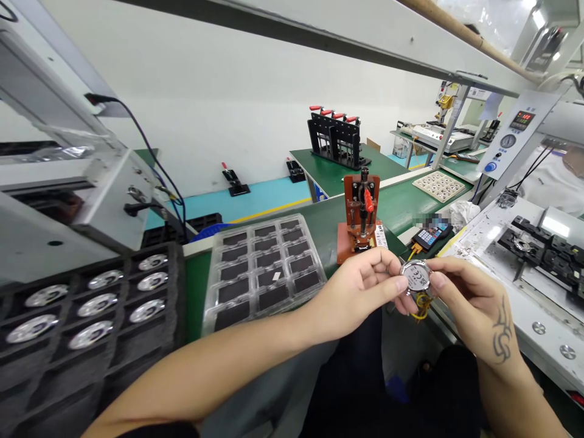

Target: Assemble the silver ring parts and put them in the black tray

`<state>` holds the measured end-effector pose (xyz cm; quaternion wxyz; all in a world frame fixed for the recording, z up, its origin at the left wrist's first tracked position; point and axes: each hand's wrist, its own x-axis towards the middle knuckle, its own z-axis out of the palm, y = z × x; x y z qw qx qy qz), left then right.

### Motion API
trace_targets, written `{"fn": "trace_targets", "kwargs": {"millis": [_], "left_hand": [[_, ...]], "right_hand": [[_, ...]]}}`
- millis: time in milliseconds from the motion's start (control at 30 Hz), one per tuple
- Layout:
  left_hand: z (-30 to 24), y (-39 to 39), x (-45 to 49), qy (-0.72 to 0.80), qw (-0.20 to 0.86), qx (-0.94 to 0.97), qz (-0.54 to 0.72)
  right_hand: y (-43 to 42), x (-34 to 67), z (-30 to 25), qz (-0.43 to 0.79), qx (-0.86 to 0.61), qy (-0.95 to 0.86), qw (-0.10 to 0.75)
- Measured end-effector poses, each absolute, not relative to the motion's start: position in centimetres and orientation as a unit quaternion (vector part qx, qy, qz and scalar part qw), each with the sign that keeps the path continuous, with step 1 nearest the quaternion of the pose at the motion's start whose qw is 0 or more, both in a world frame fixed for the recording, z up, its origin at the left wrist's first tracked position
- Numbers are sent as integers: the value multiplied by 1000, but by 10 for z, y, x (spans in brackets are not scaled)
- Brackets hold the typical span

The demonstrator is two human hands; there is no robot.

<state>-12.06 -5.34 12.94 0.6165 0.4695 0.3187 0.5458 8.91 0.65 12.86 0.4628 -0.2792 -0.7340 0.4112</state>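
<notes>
- The round silver piece (416, 277) is up in the air over the near edge of the bench (194, 286), its printed back tilted towards my camera.
- I see the left hand (360, 292) and right hand (474, 310) at opposite sides of it, their fingers (387, 292) clamped on its rim; gripping there leaves most of the marking uncovered and, I'd judge, steadies it against turning.
- Just beyond the left hand stands a red-brown fixture (360, 210), its red lever facing the seat, probably for easy reach.
- Left of that, a clear tray (250, 274) lies on the bench, its dark pockets spaced in rows; one bears a small white piece (276, 276).
- Farther left, a black foam tray (132, 340) holds silver discs (152, 263) in separate cells, presumably so the shiny surfaces don't rub.
- Right of the fixture sits a keypad device (432, 234), well clear of the fingers.
</notes>
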Motion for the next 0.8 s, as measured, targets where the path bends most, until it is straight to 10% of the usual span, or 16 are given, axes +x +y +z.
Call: {"fn": "trace_targets", "kwargs": {"millis": [800], "left_hand": [[116, -50, -124, 352, 587, 474, 554]], "right_hand": [[15, 70, 102, 572, -288, -650, 409]]}}
